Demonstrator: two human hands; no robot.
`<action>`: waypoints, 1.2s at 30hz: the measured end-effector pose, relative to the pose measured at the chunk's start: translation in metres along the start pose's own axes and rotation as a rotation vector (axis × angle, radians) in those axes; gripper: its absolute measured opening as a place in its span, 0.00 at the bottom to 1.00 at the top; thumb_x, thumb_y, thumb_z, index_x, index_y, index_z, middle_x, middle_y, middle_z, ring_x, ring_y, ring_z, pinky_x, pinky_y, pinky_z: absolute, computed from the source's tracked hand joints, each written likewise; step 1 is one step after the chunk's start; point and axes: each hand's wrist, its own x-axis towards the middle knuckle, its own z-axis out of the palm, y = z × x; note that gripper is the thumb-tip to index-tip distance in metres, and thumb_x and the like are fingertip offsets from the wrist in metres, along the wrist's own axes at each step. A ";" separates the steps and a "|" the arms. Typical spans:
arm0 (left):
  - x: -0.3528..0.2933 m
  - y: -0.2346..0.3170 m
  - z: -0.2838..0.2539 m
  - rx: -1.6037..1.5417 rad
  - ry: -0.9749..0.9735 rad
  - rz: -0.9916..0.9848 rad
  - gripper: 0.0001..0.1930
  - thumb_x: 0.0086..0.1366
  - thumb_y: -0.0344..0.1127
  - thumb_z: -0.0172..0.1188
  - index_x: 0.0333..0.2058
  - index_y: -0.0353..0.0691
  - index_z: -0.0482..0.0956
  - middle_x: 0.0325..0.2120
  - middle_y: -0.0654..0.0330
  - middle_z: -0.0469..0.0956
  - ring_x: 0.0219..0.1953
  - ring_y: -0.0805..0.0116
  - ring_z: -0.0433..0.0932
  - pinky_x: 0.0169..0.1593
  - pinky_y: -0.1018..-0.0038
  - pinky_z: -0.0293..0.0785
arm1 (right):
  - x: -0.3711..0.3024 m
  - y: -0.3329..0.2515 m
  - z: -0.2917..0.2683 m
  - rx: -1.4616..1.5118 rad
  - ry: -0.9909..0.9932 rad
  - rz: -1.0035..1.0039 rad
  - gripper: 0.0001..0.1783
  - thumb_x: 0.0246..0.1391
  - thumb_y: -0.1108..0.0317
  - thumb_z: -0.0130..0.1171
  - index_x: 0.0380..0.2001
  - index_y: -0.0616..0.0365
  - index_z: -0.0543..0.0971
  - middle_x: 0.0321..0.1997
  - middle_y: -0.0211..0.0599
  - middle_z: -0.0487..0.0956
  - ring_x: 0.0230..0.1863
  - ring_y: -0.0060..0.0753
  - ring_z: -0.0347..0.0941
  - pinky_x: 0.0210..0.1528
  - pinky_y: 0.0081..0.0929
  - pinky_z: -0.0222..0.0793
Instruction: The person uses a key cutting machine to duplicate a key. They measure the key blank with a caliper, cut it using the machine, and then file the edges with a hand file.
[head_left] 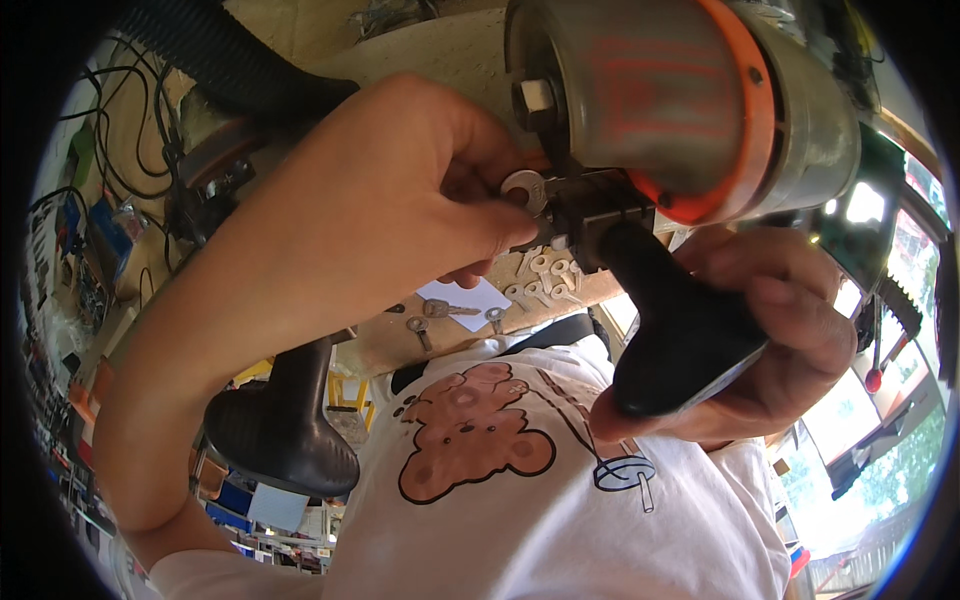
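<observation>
A silver key [530, 182] with a round head is pinched between the thumb and fingers of my left hand [425, 185]. Its blade end goes toward a small dark metal clamp [605, 205] on a key-cutting machine; how deep it sits is hidden. My right hand [785, 335] grips the large black wing-shaped knob [680, 345] below the clamp, fingers on one side and thumb on its lower edge. Just above the clamp hangs the machine's grey cylindrical housing [650, 80] with an orange band. A second black knob [285, 430] stands beneath my left forearm.
Several loose keys [540, 290] lie on the bench under the clamp, some near a white paper [480, 300]. A black ribbed hose [225, 50] and dark cables [110, 130] occupy the far left. My white shirt with a printed bear [475, 440] is close to the bench edge.
</observation>
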 end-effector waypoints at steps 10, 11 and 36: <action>-0.003 -0.006 -0.006 0.020 -0.040 0.001 0.06 0.56 0.26 0.56 0.30 0.27 0.73 0.18 0.60 0.73 0.19 0.77 0.72 0.24 0.82 0.69 | 0.018 -0.008 -0.010 -0.187 -0.210 -0.079 0.46 0.24 0.51 0.73 0.45 0.66 0.64 0.34 0.52 0.72 0.32 0.34 0.70 0.34 0.25 0.67; -0.002 -0.006 -0.007 0.027 -0.041 0.006 0.06 0.56 0.26 0.56 0.30 0.28 0.73 0.18 0.60 0.73 0.19 0.77 0.72 0.24 0.83 0.68 | 0.018 -0.008 -0.012 -0.216 -0.236 -0.086 0.45 0.24 0.51 0.73 0.44 0.66 0.65 0.34 0.52 0.72 0.32 0.34 0.70 0.35 0.26 0.66; -0.065 0.018 -0.018 0.571 0.369 0.389 0.10 0.63 0.35 0.46 0.39 0.36 0.70 0.27 0.60 0.73 0.33 0.74 0.73 0.38 0.76 0.71 | -0.010 -0.010 -0.007 -0.035 -0.116 -0.021 0.38 0.37 0.60 0.69 0.47 0.67 0.62 0.41 0.62 0.70 0.41 0.42 0.70 0.41 0.29 0.69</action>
